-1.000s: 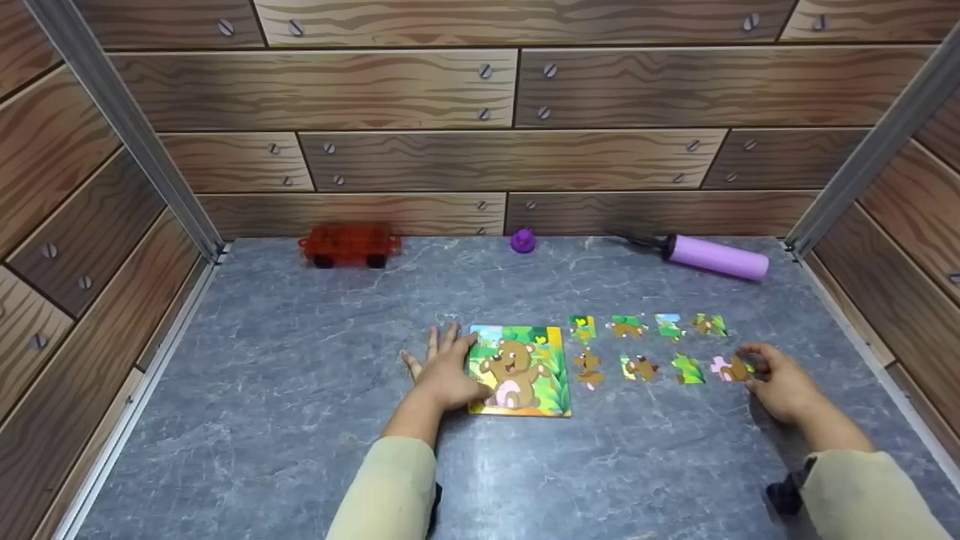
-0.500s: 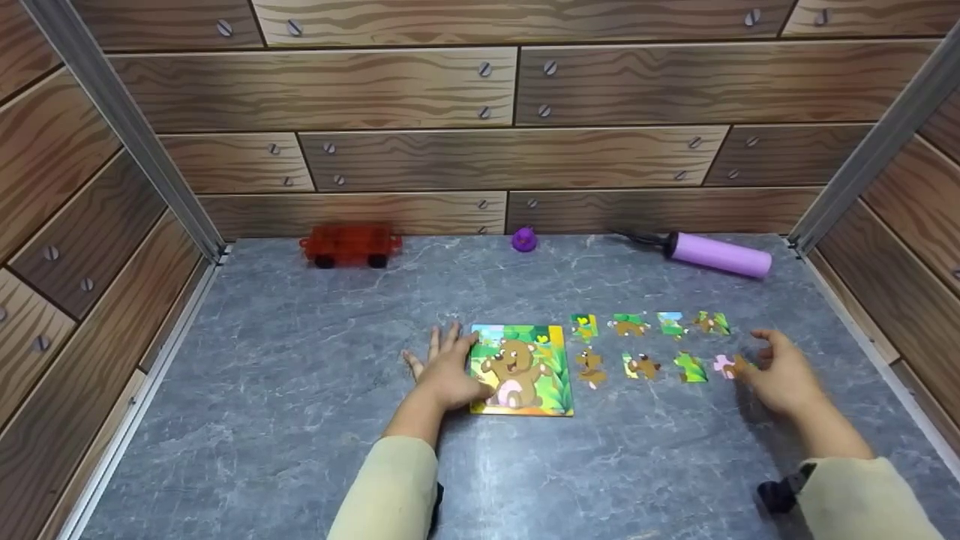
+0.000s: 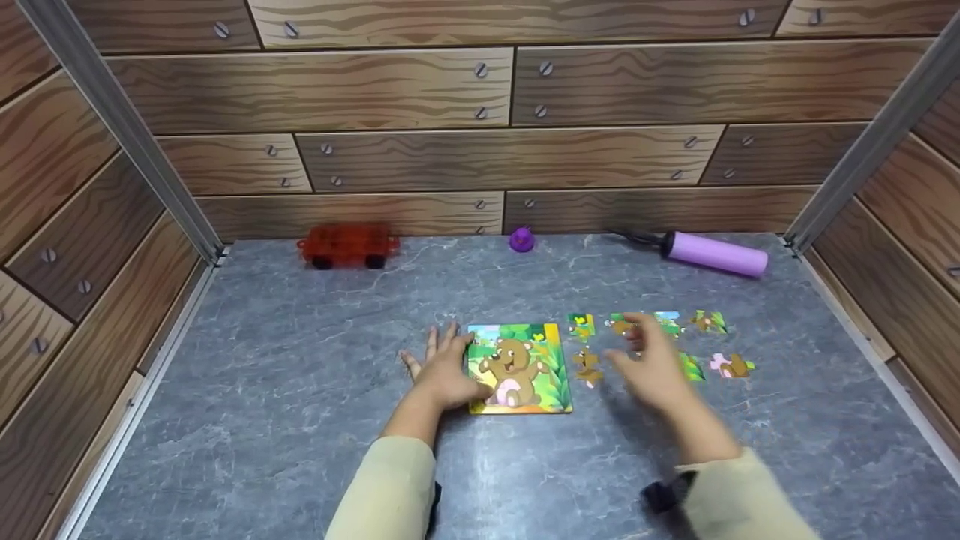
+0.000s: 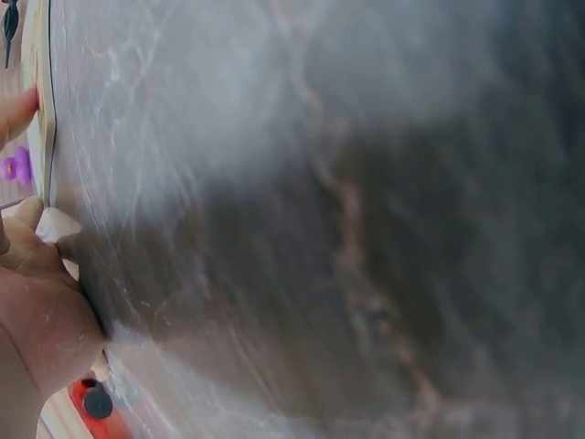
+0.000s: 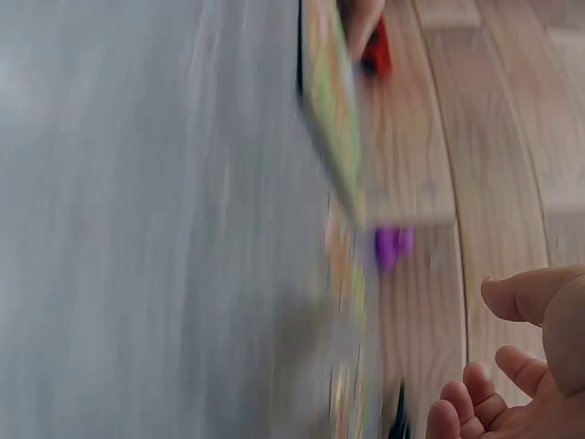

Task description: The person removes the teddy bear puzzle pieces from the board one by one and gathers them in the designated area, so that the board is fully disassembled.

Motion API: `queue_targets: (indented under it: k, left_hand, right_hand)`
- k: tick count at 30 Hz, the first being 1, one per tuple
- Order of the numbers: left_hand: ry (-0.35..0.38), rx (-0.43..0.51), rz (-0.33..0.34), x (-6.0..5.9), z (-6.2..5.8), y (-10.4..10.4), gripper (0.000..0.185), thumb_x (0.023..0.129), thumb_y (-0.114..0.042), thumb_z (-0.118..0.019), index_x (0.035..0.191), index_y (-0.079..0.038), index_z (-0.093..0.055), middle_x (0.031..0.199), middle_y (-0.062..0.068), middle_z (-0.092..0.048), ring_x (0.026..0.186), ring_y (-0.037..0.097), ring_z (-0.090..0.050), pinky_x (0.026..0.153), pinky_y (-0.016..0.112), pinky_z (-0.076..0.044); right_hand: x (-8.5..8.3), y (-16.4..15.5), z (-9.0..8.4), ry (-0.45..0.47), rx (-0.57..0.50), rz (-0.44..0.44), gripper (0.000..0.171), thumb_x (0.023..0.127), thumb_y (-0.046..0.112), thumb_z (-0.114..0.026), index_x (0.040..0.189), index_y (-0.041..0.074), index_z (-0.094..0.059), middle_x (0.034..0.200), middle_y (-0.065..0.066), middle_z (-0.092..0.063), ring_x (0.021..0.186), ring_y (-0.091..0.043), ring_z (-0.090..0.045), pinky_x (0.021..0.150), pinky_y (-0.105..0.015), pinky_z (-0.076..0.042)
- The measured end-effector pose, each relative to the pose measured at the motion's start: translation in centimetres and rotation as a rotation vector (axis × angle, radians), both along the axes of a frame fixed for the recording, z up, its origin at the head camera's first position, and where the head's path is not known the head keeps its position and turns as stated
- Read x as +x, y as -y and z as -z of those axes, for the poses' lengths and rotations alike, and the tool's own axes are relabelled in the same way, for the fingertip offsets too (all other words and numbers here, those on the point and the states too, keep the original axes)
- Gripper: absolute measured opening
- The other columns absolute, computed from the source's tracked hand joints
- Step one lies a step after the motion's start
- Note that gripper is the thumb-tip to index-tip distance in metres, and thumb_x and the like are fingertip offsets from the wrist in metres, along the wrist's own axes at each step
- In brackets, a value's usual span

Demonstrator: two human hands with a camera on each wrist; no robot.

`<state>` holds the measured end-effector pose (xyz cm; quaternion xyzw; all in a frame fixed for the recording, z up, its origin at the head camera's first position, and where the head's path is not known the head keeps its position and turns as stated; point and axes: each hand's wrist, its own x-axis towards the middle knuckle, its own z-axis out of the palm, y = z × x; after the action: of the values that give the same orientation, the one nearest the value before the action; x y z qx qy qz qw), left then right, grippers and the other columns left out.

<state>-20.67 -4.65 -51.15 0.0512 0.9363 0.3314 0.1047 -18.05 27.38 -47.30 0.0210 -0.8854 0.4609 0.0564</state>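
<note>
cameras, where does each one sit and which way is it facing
Head: worn on the head, looks forward and down at the puzzle board; shows left hand, right hand and both sleeves.
Left wrist: low at the left hand, looks across the grey table; palm and a fingertip show.
Right wrist: blurred, looks along the table toward the wood wall; right hand shows.
Shared: all three catch the small purple toy.

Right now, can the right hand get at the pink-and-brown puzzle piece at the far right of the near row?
Probably yes. The right hand hovers open over the loose pieces, left of the pink-and-brown piece. That piece lies uncovered on the table with nothing between, so a short move right should reach it.
</note>
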Motion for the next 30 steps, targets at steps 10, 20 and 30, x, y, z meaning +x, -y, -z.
queue_targets:
  k: [10, 20, 30]
  left_hand:
    - [-0.007, -0.010, 0.007, 0.2, -0.1, -0.1, 0.102, 0.071, -0.037, -0.091, 0.161, -0.020, -0.046, 0.177, 0.006, -0.018, 0.163, 0.036, 0.003, 0.114, 0.076, 0.020]
    - [-0.014, 0.001, -0.007, 0.0, 0.0, 0.1, 0.101, 0.070, -0.038, -0.091, 0.160, -0.018, -0.048, 0.176, 0.007, -0.019, 0.163, 0.037, 0.001, 0.115, 0.077, 0.017]
    - [-0.028, 0.026, -0.004, -0.5, 1.1, 0.0, 0.106, 0.066, -0.040, -0.092, 0.160, -0.018, -0.048, 0.177, 0.007, -0.018, 0.163, 0.036, 0.005, 0.112, 0.075, 0.025]
  right_hand:
    - [-0.2, 7.0, 0.5, 0.061, 0.028, -0.184, 0.062, 0.088, 0.007, -0.084, 0.143, -0.007, -0.057, 0.114, -0.020, -0.062, 0.102, -0.034, -0.060, 0.091, -0.052, -0.053]
    - [0.7, 11.2, 2.4, 0.127, 0.137, -0.317, 0.058, 0.087, 0.016, -0.087, 0.138, -0.002, -0.066, 0.111, -0.009, -0.062, 0.101, -0.025, -0.061, 0.092, -0.049, -0.053]
    - [1.4, 12.2, 3.1, 0.053, 0.247, -0.311, 0.053, 0.083, 0.015, -0.090, 0.130, 0.000, -0.073, 0.103, -0.005, -0.055, 0.088, -0.019, -0.048, 0.079, -0.038, -0.045]
